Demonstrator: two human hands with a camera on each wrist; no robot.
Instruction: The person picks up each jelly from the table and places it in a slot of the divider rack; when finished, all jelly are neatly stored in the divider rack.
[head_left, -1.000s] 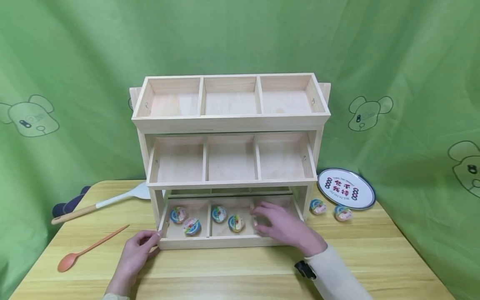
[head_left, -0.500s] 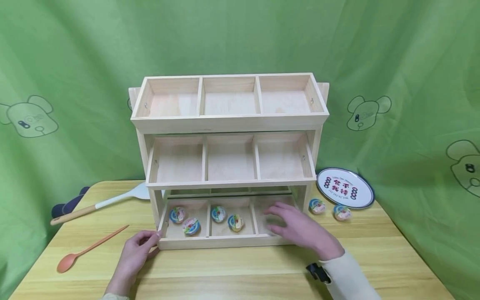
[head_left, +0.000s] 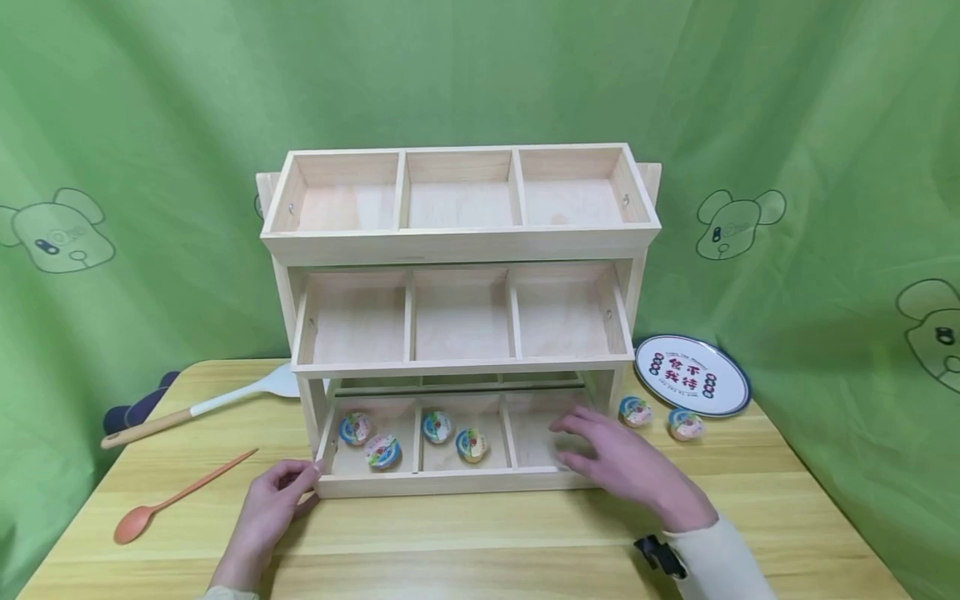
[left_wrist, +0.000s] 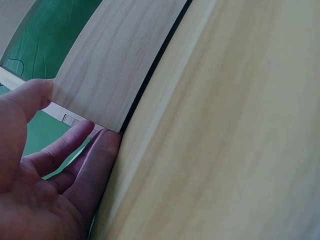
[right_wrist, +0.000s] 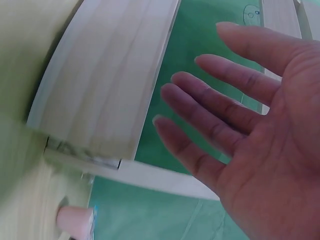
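A three-tier wooden rack (head_left: 461, 247) stands mid-table, each tier split into three compartments. In its bottom tray (head_left: 450, 485), two jelly cups (head_left: 383, 452) lie in the left compartment and two more jelly cups (head_left: 437, 427) in the middle one. My left hand (head_left: 267, 506) holds the tray's front left corner, thumb at the upper edge and fingers at the lower edge in the left wrist view. Over the right end of the tray is my right hand (head_left: 626, 460), its fingers spread with nothing in them. The right wrist view shows its palm (right_wrist: 280, 135) apart from the wood.
Right of the rack, two jelly cups (head_left: 686, 425) sit on the table beside an oval plate (head_left: 692, 377). To the left lie a white spatula (head_left: 225, 402) with a wooden handle and an orange spoon (head_left: 135, 523). A green curtain (head_left: 465, 75) hangs behind.
My right hand has drawn back to the right, from the divider by the right compartment to the tray's right end. The left hand and the jelly cups have stayed in place.
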